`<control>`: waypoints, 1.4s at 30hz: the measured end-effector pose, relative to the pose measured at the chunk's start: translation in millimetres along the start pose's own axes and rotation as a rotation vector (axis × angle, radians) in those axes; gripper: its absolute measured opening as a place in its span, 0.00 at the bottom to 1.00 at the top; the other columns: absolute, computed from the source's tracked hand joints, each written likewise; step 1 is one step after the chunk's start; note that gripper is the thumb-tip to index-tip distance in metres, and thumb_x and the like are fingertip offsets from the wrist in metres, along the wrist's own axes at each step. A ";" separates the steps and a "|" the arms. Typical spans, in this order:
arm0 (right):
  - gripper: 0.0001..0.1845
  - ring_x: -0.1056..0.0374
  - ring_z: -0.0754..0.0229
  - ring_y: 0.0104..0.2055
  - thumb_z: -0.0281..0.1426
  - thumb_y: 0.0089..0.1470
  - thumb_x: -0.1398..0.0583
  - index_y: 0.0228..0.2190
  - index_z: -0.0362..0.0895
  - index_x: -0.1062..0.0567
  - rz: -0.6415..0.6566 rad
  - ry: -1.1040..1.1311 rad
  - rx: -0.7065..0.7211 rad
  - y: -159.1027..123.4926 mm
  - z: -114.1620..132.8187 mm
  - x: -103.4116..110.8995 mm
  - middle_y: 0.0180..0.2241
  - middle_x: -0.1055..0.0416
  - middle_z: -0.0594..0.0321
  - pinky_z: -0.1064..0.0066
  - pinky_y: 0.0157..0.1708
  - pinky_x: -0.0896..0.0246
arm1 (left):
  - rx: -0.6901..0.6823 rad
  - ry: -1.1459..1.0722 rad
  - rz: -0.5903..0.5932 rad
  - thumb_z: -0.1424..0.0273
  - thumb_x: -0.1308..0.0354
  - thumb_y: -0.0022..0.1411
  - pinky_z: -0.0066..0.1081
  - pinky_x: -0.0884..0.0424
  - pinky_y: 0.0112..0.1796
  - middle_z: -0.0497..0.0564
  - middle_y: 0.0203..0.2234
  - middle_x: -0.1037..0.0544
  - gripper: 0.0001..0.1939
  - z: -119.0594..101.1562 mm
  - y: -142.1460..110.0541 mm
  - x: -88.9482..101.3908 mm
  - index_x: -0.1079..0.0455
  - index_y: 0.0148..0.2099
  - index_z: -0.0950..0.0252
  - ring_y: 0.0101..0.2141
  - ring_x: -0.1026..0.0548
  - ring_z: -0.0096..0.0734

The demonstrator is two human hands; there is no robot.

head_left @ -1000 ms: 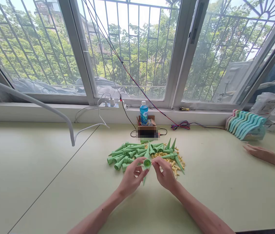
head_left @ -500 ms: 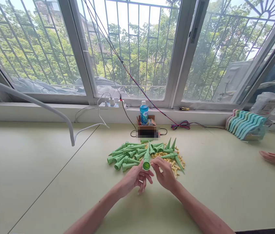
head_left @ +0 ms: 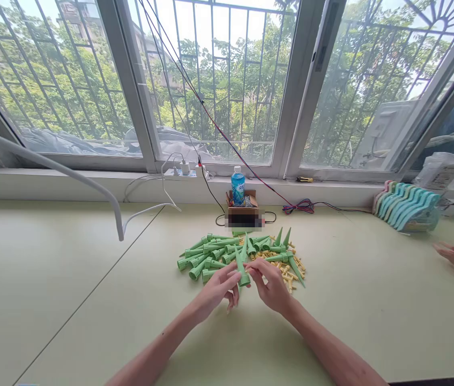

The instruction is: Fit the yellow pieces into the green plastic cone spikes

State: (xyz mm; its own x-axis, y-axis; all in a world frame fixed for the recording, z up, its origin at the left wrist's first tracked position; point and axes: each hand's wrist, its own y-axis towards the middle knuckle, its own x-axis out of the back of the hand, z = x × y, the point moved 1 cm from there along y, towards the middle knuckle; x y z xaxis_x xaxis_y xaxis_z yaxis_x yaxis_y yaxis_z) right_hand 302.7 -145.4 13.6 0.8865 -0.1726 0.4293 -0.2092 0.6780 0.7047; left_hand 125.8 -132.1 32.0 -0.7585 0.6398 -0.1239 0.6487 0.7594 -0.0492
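Head view, judging from the blue bottle (head_left: 238,186): loose green cones (head_left: 199,267) lie front-left of it. Left hand (head_left: 219,284), also front-left, pinches one held cone (head_left: 240,268), directly before the bottle; it seems light, stiff, rather smooth, best gripped at its wide collar. Right hand (head_left: 269,280), front-right, curls narrowly beside it; whether its fingertips hold something, I cannot tell.

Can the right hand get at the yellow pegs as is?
Likely yes. The right hand is right beside the yellow pegs, and some lie uncovered. It's close by the green spike in the left hand, so may need to move off first.
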 end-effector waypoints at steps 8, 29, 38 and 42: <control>0.12 0.37 0.61 0.27 0.30 0.66 0.50 0.33 0.44 0.29 -0.003 -0.020 -0.009 2.1 -0.1 -0.3 0.28 0.31 0.61 0.72 0.27 0.42 | -0.220 0.397 -0.162 0.58 0.45 0.65 0.24 0.32 0.21 0.49 0.29 0.30 0.19 3.7 -1.8 -2.0 0.31 0.55 0.61 0.23 0.33 0.25; 0.13 0.39 0.62 0.26 0.29 0.67 0.50 0.32 0.45 0.29 -0.106 -0.072 0.008 1.7 4.0 -0.3 0.26 0.35 0.63 0.72 0.26 0.43 | 0.103 -0.096 -0.133 0.43 0.50 0.60 0.21 0.39 0.14 0.46 0.28 0.28 0.25 8.4 4.6 -0.1 0.43 0.39 0.60 0.16 0.31 0.22; 0.12 0.38 0.62 0.27 0.31 0.66 0.50 0.35 0.45 0.28 -0.008 -0.031 0.006 -2.7 -1.5 -4.5 0.27 0.33 0.62 0.72 0.27 0.42 | 0.183 -0.291 -0.029 0.50 0.40 0.59 0.18 0.45 0.15 0.46 0.27 0.27 0.21 5.8 2.0 0.3 0.37 0.40 0.63 0.17 0.34 0.17; 0.08 0.36 0.62 0.26 0.32 0.65 0.47 0.37 0.45 0.29 -0.029 -0.032 -0.015 -2.7 -2.5 -5.5 0.28 0.30 0.62 0.72 0.27 0.40 | 0.148 -0.291 -0.051 0.51 0.39 0.58 0.18 0.45 0.15 0.46 0.29 0.28 0.21 1.7 2.1 2.7 0.37 0.39 0.63 0.17 0.35 0.15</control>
State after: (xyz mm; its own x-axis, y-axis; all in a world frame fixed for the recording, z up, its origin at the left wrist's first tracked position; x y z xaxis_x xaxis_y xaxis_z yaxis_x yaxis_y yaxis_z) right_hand 299.4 -144.5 7.9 0.8783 -0.2154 0.4267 -0.1767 0.6831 0.7086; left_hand 125.2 -129.0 29.9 -0.7542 0.5252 -0.3941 0.6288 0.7506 -0.2032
